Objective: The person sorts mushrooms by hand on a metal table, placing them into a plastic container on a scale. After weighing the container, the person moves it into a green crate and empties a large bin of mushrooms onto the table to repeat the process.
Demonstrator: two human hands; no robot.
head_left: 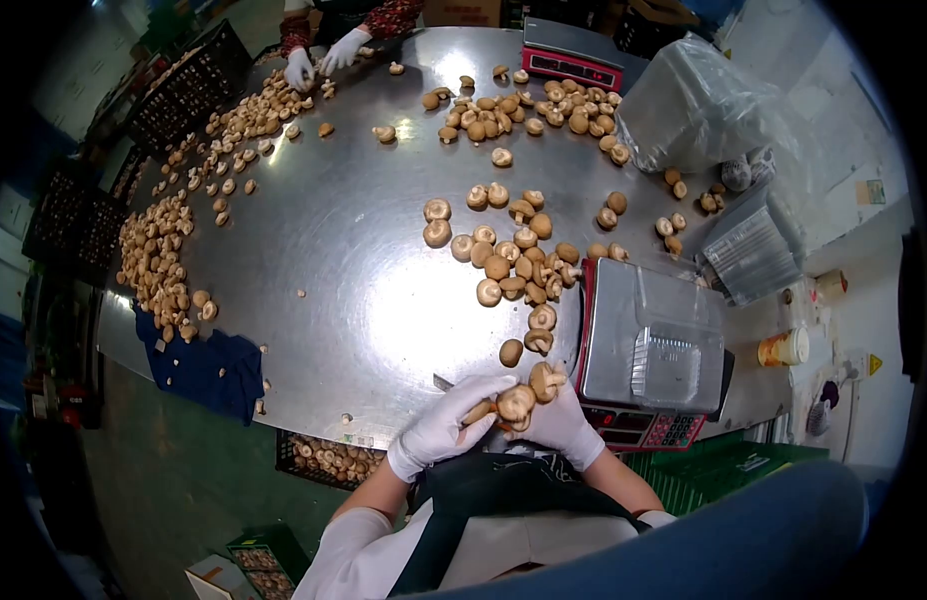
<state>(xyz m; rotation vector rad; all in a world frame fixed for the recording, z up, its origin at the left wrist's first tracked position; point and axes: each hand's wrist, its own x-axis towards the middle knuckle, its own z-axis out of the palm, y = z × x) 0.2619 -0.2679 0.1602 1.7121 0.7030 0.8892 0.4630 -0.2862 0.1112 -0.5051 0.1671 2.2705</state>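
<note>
Both my hands wear white gloves and are close together at the table's near edge. My left hand (440, 428) is closed around a brown-capped mushroom (477, 411), and a flat grey blade-like piece (442, 382) shows beside its fingers. In my right hand (565, 424) are two mushrooms: one (516, 402) turned with its pale underside up, the other (545, 381) with its stem showing. Just beyond my hands lie loose mushrooms (511, 352). To the right stands a red-framed scale (608, 300) with a clear plastic tray (673, 368) on its plate.
Across the metal table (333, 240), a co-worker's gloved hands (323, 62) are at a mushroom pile (263, 108). Another pile (155, 255) is at left, near a blue cloth (208, 365). A second scale (571, 60), plastic bag (693, 105) and stacked trays (753, 250) stand right.
</note>
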